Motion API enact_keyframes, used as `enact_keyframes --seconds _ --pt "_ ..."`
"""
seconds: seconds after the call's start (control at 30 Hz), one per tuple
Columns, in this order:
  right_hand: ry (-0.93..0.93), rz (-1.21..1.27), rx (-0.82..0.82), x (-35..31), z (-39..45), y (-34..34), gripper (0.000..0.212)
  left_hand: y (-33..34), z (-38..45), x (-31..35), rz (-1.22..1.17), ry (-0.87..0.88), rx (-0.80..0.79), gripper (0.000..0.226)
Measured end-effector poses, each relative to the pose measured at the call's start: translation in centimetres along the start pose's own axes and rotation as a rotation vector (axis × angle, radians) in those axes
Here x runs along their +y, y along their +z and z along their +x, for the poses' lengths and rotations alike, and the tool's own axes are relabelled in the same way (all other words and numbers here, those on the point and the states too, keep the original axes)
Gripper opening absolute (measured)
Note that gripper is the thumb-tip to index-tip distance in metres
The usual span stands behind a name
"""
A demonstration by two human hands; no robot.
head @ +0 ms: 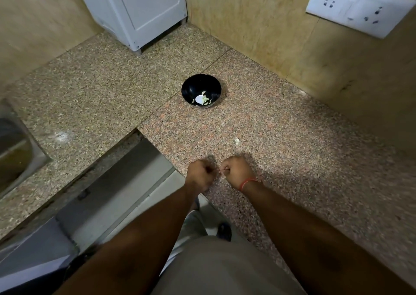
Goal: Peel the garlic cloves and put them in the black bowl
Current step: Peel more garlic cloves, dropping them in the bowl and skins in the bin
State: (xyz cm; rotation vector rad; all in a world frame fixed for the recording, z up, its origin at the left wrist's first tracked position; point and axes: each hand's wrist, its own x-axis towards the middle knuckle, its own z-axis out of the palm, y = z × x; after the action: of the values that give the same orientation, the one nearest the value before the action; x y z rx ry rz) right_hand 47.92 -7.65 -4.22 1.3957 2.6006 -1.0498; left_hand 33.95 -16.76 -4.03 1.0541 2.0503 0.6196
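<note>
on the speckled desk (292, 141), nearer than the black bowl (201, 90), the left hand (200, 175) and right hand (238, 170) hold curled grips pinching something too small to identify.

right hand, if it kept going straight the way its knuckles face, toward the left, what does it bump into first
The right hand would most likely meet the left hand first, since the two fists face each other closely above the counter edge. Whatever small piece they pinch between them is too tiny to identify.

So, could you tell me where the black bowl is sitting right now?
In the head view the black bowl stands on the granite counter, near the middle, beyond both hands and in front of the white appliance in the corner.
</note>
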Motion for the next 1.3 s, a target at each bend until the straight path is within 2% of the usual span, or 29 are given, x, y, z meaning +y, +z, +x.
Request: enact_keyframes --seconds 0.07,0.23,0.4,0.57,0.87,1.2,1.3 --pt "0.013 0.043 0.017 0.3 -0.7 0.0 0.03 0.3 -0.2 0.2 -0.136 -0.069 -0.036 0.007" --pt "0.086 0.049 0.036 1.3 -1.8 0.6 0.017 1.3 -0.7 1.2 -0.233 -0.133 -0.063 0.013" --pt "0.128 0.119 0.053 1.7 -1.6 0.4 0.021 1.5 -0.4 1.7 -0.269 -0.242 -0.045 0.016" --pt "0.047 0.144 0.074 2.3 -1.4 0.2 0.02 1.3 -0.3 1.9 -0.316 -0.347 -0.038 0.029" --pt "-0.003 0.105 0.055 2.6 -0.7 0.1 0.021 1.7 0.4 2.3 -0.293 -0.433 0.015 0.018" --pt "-0.038 0.116 0.06 2.6 -0.7 0.0 0.025 1.8 0.4 2.4 -0.253 -0.387 0.025 0.027" --pt "-0.021 0.138 0.028 2.6 -0.6 -0.2 0.025 1.6 -0.1 2.3 -0.252 -0.331 -0.006 0.022"
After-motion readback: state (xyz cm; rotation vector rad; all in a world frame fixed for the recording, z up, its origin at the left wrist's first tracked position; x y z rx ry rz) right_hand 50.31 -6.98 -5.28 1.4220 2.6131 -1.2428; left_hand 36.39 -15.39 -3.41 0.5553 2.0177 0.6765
